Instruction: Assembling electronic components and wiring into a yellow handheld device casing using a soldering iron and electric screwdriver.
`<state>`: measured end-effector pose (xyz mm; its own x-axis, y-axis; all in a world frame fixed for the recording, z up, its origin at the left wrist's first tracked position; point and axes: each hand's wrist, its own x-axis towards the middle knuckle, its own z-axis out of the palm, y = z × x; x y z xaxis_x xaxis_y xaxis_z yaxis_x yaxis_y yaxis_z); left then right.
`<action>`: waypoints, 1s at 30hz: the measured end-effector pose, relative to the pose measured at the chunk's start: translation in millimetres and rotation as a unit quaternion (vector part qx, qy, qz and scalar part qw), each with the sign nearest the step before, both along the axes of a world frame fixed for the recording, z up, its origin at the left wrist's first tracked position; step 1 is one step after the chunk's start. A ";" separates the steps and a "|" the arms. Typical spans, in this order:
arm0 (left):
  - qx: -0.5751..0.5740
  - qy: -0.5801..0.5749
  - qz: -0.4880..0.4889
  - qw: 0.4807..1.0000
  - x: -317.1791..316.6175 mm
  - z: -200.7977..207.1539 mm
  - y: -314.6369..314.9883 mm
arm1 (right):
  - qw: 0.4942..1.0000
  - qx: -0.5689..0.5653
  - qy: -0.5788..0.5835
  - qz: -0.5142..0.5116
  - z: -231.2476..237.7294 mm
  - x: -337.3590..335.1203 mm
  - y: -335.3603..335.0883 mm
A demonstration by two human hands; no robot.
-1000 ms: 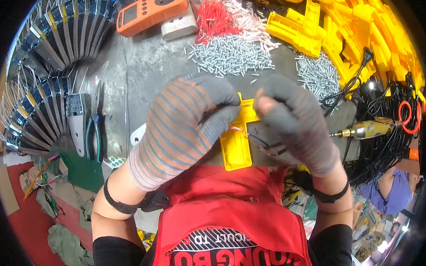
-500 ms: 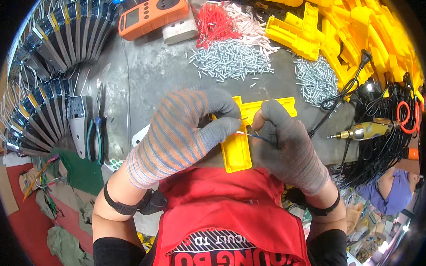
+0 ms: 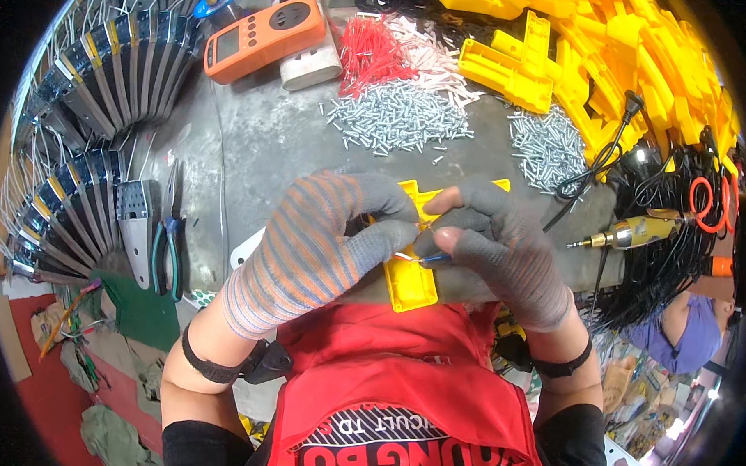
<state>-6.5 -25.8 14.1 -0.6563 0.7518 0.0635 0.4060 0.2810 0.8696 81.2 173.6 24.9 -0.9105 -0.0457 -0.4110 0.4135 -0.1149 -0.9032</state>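
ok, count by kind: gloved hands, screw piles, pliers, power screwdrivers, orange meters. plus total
Gloved hands: 2
Screw piles: 2
Pliers: 1 pair
Power screwdriver: 1
Orange meter: 1
Total: 7

Gloved fingers [image 3: 385, 241] hold thin wires [image 3: 434, 258] — over a yellow plastic part [image 3: 411, 287].
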 end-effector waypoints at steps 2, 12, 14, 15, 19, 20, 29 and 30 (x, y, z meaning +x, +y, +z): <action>-0.029 -0.056 0.007 0.998 -0.8 4.8 0.9 | 0.999 0.019 0.004 0.044 -3.8 -3.5 2.2; -0.015 0.050 0.007 0.999 4.4 1.1 1.5 | 0.983 0.165 0.054 0.051 5.4 -5.8 -4.5; 0.003 0.069 0.055 0.996 7.8 0.2 4.1 | 0.966 0.229 0.094 0.070 5.0 -7.4 -3.0; 0.002 0.068 0.056 0.996 7.5 -0.8 2.9 | 0.966 0.228 0.094 0.071 4.6 -7.9 -3.3; 0.052 0.137 0.008 0.989 4.5 -9.5 1.7 | 0.969 0.179 0.121 0.122 0.6 -15.1 4.1; 0.069 0.179 0.002 0.981 4.9 -10.6 2.1 | 0.952 0.185 0.156 0.185 -0.4 -18.8 7.6; 0.031 0.049 -0.006 0.998 -1.5 -5.6 -2.5 | 0.768 0.518 0.358 0.115 -5.9 -4.3 -8.3; 0.030 0.048 -0.005 0.998 -0.9 -5.6 -2.6 | 0.762 0.523 0.366 0.112 -5.0 -6.2 -10.2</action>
<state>-7.4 -28.4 8.5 -0.6371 0.7515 0.1711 0.4915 0.2250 0.8413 75.0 163.4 19.9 -0.9306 -0.2304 0.2843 -0.3418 0.8247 -0.4505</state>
